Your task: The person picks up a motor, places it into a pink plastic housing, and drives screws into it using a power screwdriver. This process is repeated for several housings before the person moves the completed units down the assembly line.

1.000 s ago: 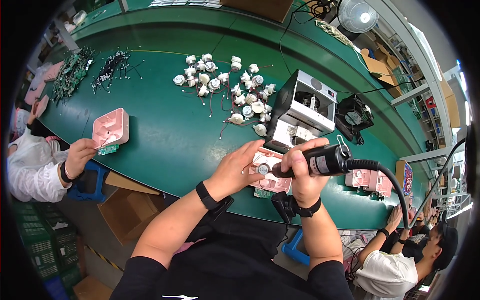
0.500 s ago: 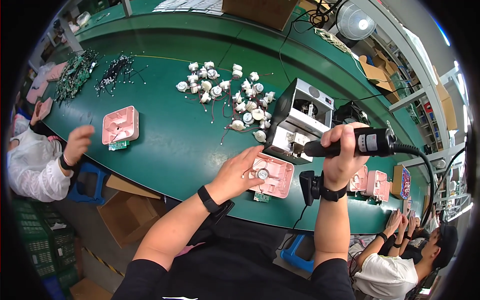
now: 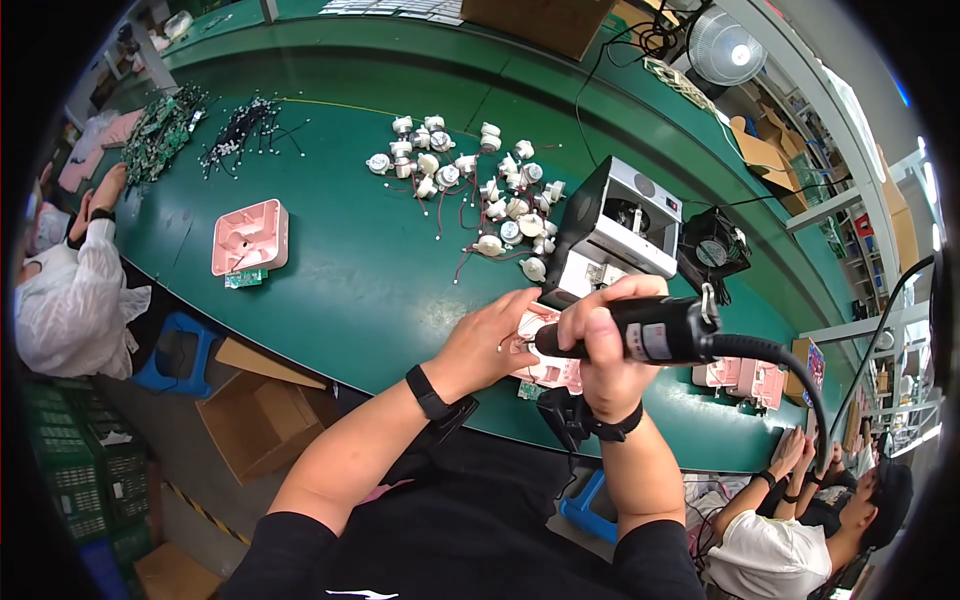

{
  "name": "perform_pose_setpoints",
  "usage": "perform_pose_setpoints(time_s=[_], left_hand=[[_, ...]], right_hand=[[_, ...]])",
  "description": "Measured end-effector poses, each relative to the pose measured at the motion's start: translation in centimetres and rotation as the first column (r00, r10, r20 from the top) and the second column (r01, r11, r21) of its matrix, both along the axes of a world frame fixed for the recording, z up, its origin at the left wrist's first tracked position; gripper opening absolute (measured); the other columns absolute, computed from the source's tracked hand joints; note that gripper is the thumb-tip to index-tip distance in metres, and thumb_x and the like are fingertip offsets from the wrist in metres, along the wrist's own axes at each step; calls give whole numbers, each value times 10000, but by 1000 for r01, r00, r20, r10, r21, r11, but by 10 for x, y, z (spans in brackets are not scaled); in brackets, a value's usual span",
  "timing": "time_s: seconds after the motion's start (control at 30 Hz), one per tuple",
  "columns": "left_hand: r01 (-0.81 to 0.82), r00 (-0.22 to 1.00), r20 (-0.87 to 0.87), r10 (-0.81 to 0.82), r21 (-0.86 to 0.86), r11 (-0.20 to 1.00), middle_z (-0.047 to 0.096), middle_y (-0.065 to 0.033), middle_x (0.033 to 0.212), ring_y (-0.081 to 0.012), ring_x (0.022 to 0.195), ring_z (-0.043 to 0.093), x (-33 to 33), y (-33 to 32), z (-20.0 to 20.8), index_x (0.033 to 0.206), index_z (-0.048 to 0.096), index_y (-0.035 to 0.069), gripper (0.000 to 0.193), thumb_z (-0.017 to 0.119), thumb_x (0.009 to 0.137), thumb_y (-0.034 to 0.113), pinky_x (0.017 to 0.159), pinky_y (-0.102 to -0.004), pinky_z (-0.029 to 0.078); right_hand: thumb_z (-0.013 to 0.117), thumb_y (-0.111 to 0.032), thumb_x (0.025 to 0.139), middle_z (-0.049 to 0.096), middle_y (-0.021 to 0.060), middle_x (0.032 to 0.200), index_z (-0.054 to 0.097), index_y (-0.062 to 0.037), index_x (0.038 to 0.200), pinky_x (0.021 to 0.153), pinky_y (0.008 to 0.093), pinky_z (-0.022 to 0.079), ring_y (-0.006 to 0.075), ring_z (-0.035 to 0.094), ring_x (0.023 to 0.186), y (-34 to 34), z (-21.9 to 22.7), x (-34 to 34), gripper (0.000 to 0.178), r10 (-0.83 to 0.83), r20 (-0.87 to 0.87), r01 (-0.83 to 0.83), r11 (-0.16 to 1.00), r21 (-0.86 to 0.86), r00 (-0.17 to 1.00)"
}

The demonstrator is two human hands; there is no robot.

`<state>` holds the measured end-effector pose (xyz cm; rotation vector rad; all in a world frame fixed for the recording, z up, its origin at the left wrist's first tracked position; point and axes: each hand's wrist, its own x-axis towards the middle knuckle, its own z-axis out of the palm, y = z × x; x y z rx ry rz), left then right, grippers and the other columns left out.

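My right hand (image 3: 612, 350) is wrapped round a black electric screwdriver (image 3: 662, 330), held almost level with its cord trailing off to the right. The driver's tip points left into a pink plastic housing (image 3: 560, 373) on the table in front of me. My left hand (image 3: 483, 345) grips that housing at its left side, fingers along the far edge and thumb inside. The round motor part inside is mostly hidden by the driver and my hands. A green circuit board (image 3: 528, 391) sticks out at the housing's near edge.
Just beyond stands a black and silver screw feeder (image 3: 628, 225). White motors with wires (image 3: 450, 170) lie in a heap on the green table (image 3: 350, 270). Another pink housing (image 3: 252, 236) is at left, more pink housings (image 3: 755, 382) at right. Co-workers sit on both sides.
My right hand has brought the screwdriver from the screw feeder left and nearer, down to the pink housing. My left hand stays on the housing. The left co-worker's hand has drawn back toward the board pile.
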<state>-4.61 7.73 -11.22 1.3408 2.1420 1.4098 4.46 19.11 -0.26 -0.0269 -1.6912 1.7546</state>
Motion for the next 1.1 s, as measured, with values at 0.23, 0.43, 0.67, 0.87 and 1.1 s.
perform_pose_setpoints(time_s=[0.23,0.43,0.67,0.87,1.1], left_hand=[[-1,1000,-10,1,-5,1000,544,-174,1409,-378,1198,595,-1,2,-5,1450,419,65,872,866,713,192,946,-447,533],[-15,999,-29,16,14,1000,556,-178,1391,-377,1190,601,0,2,-3,1435,427,54,857,868,717,208,931,-447,538],[3,1000,25,-3,-9,1000,558,-180,1385,-372,1188,603,1,3,1,1427,439,48,849,871,716,218,937,-447,534],[33,997,69,-33,-12,999,545,-177,1399,-368,1268,554,-4,-10,16,1457,430,46,895,882,705,225,1018,-426,493],[50,988,-145,-55,-37,998,522,-193,1411,-381,1287,535,2,-70,81,1454,444,22,964,930,656,257,1053,-438,463]], right_hand=[[633,-23,929,555,96,746,398,-51,1116,601,353,521,178,542,593,-6,-13,-6,302,5,32,-4,1000,-23,999],[633,-9,923,566,90,760,398,-56,1105,596,342,522,174,548,592,-3,-26,-7,301,-23,38,21,999,49,999],[639,1,916,570,86,768,410,-55,1114,600,337,522,169,554,596,-8,-19,-4,308,18,62,-15,999,-46,998],[627,-17,933,566,83,762,436,-51,1141,603,338,523,174,565,600,-6,-8,-1,285,-89,-2,89,996,-18,996],[633,-58,947,613,102,818,459,-48,1129,629,351,538,185,610,649,-26,26,26,251,-57,31,64,947,-315,998]])
